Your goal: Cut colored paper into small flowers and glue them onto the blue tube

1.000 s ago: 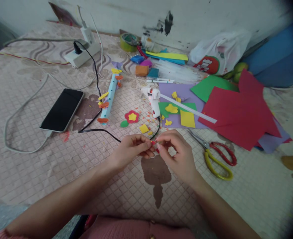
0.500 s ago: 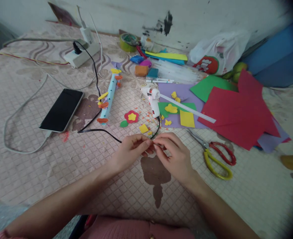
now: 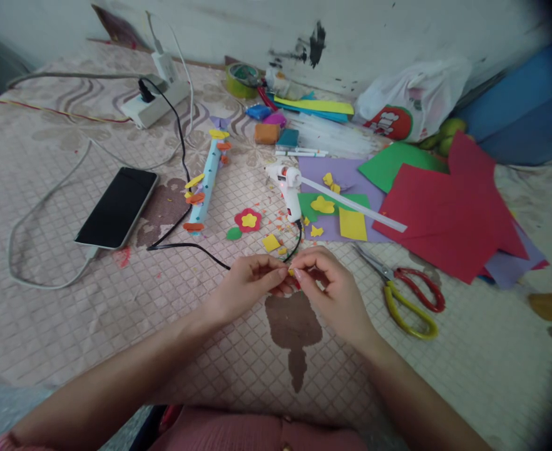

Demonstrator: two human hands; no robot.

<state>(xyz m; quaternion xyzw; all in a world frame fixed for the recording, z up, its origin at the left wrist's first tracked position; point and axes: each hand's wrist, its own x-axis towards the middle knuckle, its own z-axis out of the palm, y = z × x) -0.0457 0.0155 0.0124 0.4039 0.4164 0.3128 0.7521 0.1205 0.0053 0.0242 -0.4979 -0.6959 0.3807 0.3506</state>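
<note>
My left hand point(image 3: 256, 279) and my right hand point(image 3: 328, 288) meet over the table in front of me, fingers pinched together. Between the fingertips shows a small red and yellow piece point(image 3: 291, 272), mostly covered by my fingers. Just beyond them lie a red flower cutout point(image 3: 254, 213) with a yellow centre, a green leaf cutout point(image 3: 233, 233) and a yellow square point(image 3: 271, 242). A white glue gun point(image 3: 291, 199) with a long clear glue stick point(image 3: 355, 205) rests behind my hands. To the right are scissors point(image 3: 388, 275) with one red and one yellow handle.
A decorated light-blue strip point(image 3: 208, 178) lies left of centre, near the glue gun's black cord point(image 3: 182, 245). A phone point(image 3: 117, 208) is charging from a power strip point(image 3: 156, 103). Coloured sheets point(image 3: 445, 219) spread at right; a plastic bag point(image 3: 412, 100) stands by the wall.
My right fingers have shifted slightly, and yellow and red on the small piece now show between the fingertips. Everything else on the table stays put.
</note>
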